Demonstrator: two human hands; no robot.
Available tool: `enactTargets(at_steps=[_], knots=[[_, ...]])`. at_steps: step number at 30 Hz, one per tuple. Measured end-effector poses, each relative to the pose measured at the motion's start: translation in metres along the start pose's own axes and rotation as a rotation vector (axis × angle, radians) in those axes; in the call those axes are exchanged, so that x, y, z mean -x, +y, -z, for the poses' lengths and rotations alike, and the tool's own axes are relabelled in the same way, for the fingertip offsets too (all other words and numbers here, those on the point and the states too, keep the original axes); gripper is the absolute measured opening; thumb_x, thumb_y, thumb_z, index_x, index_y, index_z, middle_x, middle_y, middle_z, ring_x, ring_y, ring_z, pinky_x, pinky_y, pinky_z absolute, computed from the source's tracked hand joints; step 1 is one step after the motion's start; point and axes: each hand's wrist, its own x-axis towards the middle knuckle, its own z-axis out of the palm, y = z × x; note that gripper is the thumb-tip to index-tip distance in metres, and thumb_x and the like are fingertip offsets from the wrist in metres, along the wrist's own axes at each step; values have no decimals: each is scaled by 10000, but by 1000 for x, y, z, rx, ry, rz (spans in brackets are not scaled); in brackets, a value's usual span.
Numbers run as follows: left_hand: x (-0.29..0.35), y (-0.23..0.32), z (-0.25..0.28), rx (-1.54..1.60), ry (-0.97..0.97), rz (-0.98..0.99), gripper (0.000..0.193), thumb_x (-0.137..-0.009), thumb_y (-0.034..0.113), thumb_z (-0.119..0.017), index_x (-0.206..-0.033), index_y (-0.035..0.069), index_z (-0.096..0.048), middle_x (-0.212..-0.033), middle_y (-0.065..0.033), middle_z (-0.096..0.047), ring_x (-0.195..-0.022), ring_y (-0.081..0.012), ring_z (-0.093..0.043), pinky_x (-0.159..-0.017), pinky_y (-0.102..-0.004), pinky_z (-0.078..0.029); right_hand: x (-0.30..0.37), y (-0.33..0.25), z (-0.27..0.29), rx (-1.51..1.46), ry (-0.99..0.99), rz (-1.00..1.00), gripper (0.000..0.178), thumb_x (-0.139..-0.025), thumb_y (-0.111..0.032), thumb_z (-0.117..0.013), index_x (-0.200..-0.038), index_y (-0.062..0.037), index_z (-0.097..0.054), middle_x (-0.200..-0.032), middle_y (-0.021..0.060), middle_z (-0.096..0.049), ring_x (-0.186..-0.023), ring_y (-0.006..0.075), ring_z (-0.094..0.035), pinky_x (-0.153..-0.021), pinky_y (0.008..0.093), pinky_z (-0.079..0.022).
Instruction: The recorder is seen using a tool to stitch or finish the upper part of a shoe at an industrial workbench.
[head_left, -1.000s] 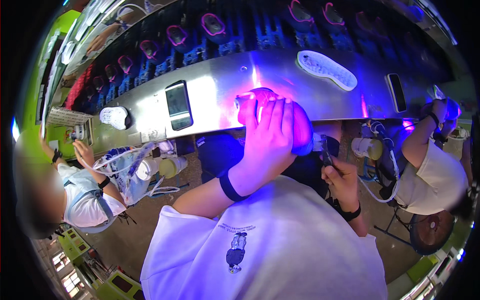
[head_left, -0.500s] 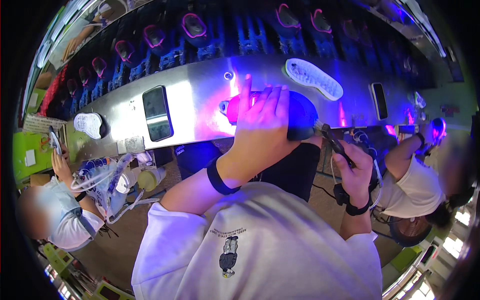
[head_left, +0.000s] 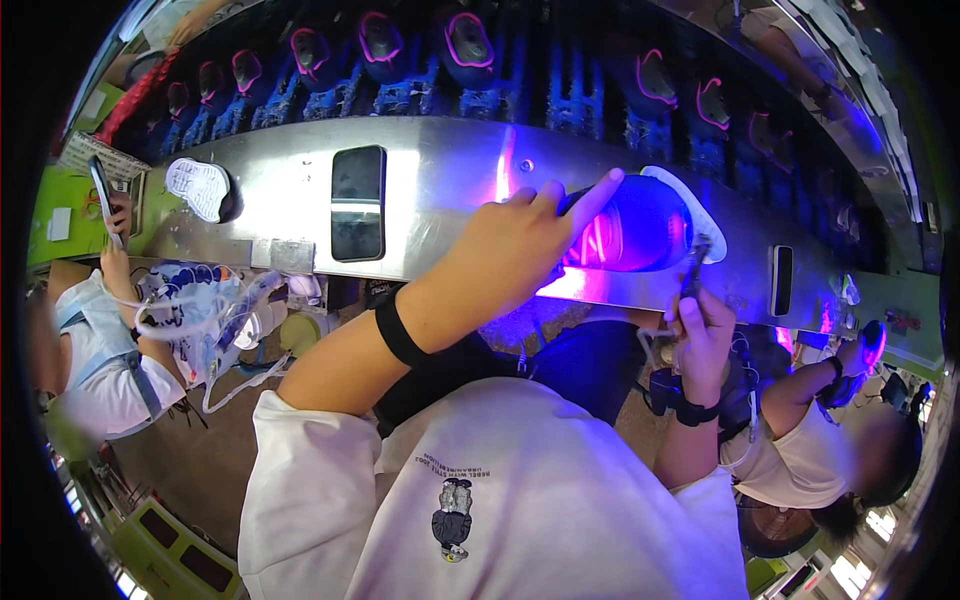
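Observation:
A dark shoe upper [head_left: 655,228], glowing blue and pink under coloured light, is tilted above the front edge of the metal bench. My left hand [head_left: 530,235] grips it at its left end, with one finger stretched along the top and the others partly hidden. My right hand [head_left: 704,335] holds a dark-handled brush [head_left: 692,278] upright. Its tip is at the shoe's right end; whether it touches there I cannot tell. Behind the shoe lies a white shoe sole [head_left: 712,225], partly covered by it.
On the bench [head_left: 285,205] lie a black phone [head_left: 358,203], another white sole [head_left: 198,188] and a second phone [head_left: 782,280]. Along the far side runs a rack of dark shoe forms [head_left: 468,48] with pink edges. Co-workers sit at left [head_left: 110,360] and right [head_left: 810,420].
My left hand has shifted from lying over the shoe to gripping its left end. The shoe has turned, showing its lit side, and now overlaps the white sole. The whole view has swung left.

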Motion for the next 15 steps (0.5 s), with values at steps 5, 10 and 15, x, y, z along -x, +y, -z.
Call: enactTargets(at_steps=[5,10,15], knots=[[24,3,-5,186,7,-29,1114,-674,291,-845,-1582,126,-222,-1059,-196,-623,-857,-403,-659,-736,-458,-555,3,-18,5,186,-33,-72,323,-944,-158,-656,-1185,55,-673,-780,-5,-615,-679,67,-549,-610,217,-425],[37,27,-14,516,-38,-70,1177,-634,325,-887,-1574,76,-223,-1180,-236,-639,-1039,-417,-654,-900,-454,-541,7,-63,15,192,-54,68,317,-887,-98,-733,-1171,37,-697,-855,47,-695,-771,99,-624,-712,248,-490],[32,55,-5,838,-173,-34,1173,-642,293,-902,-1572,62,-226,-1259,-209,-633,-1147,-364,-647,-977,-434,-518,24,-65,32,207,-90,139,298,-871,-91,-742,-1140,32,-707,-983,90,-743,-886,140,-666,-818,287,-514]])
